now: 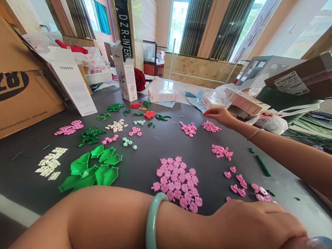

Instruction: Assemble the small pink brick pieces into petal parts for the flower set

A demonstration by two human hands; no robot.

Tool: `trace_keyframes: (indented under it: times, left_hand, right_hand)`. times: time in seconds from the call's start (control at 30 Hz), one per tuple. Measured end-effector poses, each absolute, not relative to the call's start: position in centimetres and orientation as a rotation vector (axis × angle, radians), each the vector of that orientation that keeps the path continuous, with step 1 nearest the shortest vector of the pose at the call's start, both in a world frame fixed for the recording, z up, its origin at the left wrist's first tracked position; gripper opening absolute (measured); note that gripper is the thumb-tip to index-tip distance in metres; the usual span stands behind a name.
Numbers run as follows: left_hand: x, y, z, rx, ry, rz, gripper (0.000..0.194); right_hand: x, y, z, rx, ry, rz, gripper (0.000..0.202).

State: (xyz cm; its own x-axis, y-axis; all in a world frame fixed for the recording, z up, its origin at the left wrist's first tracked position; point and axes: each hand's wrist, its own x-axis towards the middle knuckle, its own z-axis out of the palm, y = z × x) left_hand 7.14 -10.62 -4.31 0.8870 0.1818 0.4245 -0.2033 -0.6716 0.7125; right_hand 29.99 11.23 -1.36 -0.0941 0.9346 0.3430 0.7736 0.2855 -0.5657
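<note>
My left arm, with a pale green bangle point(155, 221), crosses the bottom of the view, and my left hand point(259, 224) is closed at the lower right. Its fingertips are hidden; a bluish shiny thing point(321, 242) shows beside it. Just beyond that hand lie pink round pieces point(260, 197). My right hand point(219, 116), its fingers pressed together, hovers near a pile of small pink pieces point(211, 126); anything in its pinch is too small to name. A large group of flat pink pieces point(177, 180) lies in the middle, nearer my left forearm.
Green leaf-like pieces point(107, 174), cream pieces point(49, 163), and dark green pieces point(92, 136) lie left on the dark table point(145, 159). A cardboard box point(28, 97) and white boxes point(124, 76) stand behind. More boxes point(247, 101) and bags point(275, 123) sit at the right.
</note>
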Motion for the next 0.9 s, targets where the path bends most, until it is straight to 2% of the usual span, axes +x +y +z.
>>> trace_keyframes:
  times: [0.3, 0.5, 0.63, 0.8, 0.9]
  left_hand:
    - [7.9, -10.7, -4.8, 2.274, -0.003, 0.599, 0.023]
    - [8.4, -11.0, -5.2, 2.236, 0.016, 0.669, 0.041]
    - [8.2, -11.0, -4.9, 2.257, 0.023, 0.664, 0.038]
    - [7.7, -10.8, -4.1, 2.294, 0.018, 0.634, 0.036]
    - [7.8, -10.9, -4.4, 2.294, 0.029, 0.632, 0.035]
  right_hand:
    - [22.9, 9.1, -2.4, -1.49, -2.225, 0.279, 0.049]
    - [20.7, 8.3, -3.5, -1.54, -2.258, 0.191, 0.057]
    - [20.2, 8.5, -4.2, -1.526, -2.302, 0.159, 0.059]
    - [19.4, 9.3, -4.4, -1.496, -2.362, 0.14, 0.075]
    - [18.9, 9.5, -4.3, -1.444, -2.416, 0.151, 0.069]
